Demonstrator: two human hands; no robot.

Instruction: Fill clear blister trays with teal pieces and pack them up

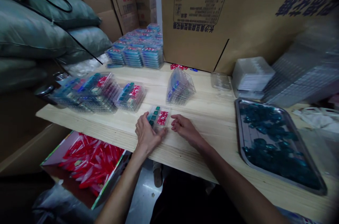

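Note:
A small transparent plastic tray [159, 116] lies on the pale wooden table [212, 121], holding teal pieces and a red packet. My left hand [148, 134] rests over its lower left corner, with the fingers on the plastic. My right hand [186, 128] lies on the wood just right of the tray, its fingertips close to the tray's edge and holding nothing. Part of the tray's lower edge is hidden under my left hand.
Packed trays [87, 91] stand left on the table, with more stacked behind [135, 49]. A metal tray [239, 120] of teal pieces sits right, beside stacked transparent trays [251, 76]. A box of red packets [90, 160] sits below the table's front edge. Sacks [39, 30] and cartons [201, 16] border it.

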